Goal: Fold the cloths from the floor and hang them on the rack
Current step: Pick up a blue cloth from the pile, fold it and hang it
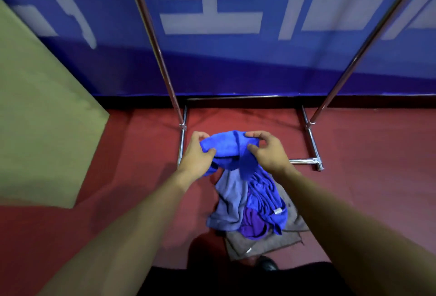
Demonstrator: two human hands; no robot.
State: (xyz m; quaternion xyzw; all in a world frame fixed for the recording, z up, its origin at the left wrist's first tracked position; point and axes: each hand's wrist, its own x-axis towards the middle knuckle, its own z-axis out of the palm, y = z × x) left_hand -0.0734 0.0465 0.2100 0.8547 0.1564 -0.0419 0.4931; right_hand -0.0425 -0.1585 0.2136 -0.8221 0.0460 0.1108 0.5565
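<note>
Blue cloth [226, 147] lifted in both hands, in front of the rack [162, 64]

Left hand [198, 156] pinching the cloth's left edge, thumb on the near side and fingers curled behind; right hand [266, 151] gripping the bunched right edge the same way. Cloth hanging down over a heap on the red floor [365, 177]: a pale grey-blue cloth [228, 203], a purple cloth [253, 225], a brown-grey cloth [266, 243] underneath, just short of the rack's chrome base
</note>
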